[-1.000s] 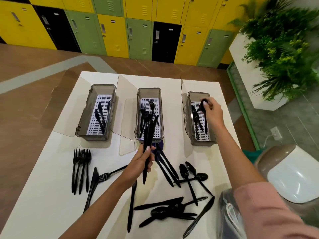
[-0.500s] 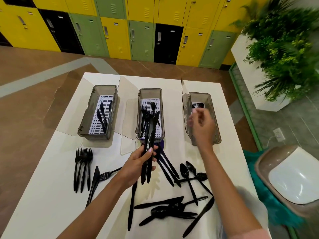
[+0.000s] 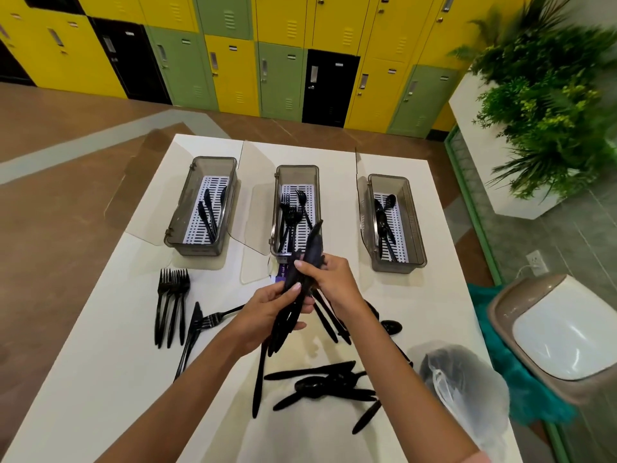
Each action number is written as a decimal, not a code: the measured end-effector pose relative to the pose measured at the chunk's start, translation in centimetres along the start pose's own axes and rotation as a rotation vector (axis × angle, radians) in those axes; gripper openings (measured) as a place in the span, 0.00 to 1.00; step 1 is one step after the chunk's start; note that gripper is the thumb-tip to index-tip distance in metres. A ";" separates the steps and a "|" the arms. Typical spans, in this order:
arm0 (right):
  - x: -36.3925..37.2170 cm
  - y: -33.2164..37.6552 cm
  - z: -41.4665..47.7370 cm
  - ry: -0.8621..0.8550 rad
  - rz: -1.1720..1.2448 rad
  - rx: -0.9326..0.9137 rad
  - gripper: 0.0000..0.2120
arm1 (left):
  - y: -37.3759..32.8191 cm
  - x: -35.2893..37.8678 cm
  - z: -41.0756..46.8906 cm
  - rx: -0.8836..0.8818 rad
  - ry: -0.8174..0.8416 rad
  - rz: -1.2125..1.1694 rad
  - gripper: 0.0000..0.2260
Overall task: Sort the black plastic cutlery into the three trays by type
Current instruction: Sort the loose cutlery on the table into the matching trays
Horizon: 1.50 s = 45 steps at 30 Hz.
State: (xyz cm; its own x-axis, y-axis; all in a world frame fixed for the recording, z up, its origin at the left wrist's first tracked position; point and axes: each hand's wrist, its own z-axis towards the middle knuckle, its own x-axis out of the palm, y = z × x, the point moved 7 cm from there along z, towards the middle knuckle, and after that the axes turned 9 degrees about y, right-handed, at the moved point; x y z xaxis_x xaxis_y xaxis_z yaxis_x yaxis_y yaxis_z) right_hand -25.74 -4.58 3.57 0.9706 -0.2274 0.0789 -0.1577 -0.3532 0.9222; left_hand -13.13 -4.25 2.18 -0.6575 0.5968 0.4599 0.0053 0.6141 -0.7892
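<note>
Drawing one piece from the cutlery bundle [image 3: 283,332], which the left hand [image 3: 263,315] grips curled on the near side of the middle tray [image 3: 297,168], goes best if the right hand [image 3: 330,279], pinching the bundle's top, slides it straight out before reading its type.

Three smoky translucent trays in a row at the far end of the table [image 3: 100,379], white slotted floors inside: left tray [image 3: 200,243] with knives [image 3: 208,212], middle tray [image 3: 297,170] with forks [image 3: 290,215], right tray [image 3: 415,228] with spoons [image 3: 384,218]. Bundle of black cutlery [image 3: 300,289] gripped upright between left hand [image 3: 267,315] and right hand [image 3: 334,282]. Row of loose forks [image 3: 172,305] lying at left; mixed pile [image 3: 327,382] scattered nearer.
</note>
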 end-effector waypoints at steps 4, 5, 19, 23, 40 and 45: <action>0.8 -1.1 -0.2 0.076 0.043 0.029 0.10 | 0.7 -0.1 -1.0 -0.054 0.016 -0.062 0.15; 1.0 -1.4 -0.3 0.092 0.047 0.040 0.09 | 0.8 -0.2 -1.2 -0.060 0.017 -0.066 0.15; 7.5 -2.0 -0.4 0.280 0.010 0.100 0.09 | 0.6 -5.1 -5.0 0.096 -0.135 0.045 0.12; 10.0 -2.5 1.4 0.182 -0.057 0.094 0.07 | -0.7 -7.4 -5.9 0.163 -0.182 0.061 0.14; 20.7 4.5 11.3 0.079 -0.087 -0.008 0.06 | -10.0 -20.4 -4.5 0.118 -0.257 0.128 0.16; 20.0 8.1 16.3 -0.037 -0.159 -0.049 0.06 | -14.5 -22.1 -0.2 0.149 -0.296 0.263 0.15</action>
State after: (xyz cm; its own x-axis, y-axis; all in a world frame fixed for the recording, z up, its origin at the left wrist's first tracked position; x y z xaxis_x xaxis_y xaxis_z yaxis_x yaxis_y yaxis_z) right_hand -10.56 -26.76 6.44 0.9750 -0.2062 -0.0826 0.0072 -0.3427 0.9394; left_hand 1.50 -26.24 3.56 -0.8367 0.5354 0.1152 0.1071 0.3663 -0.9243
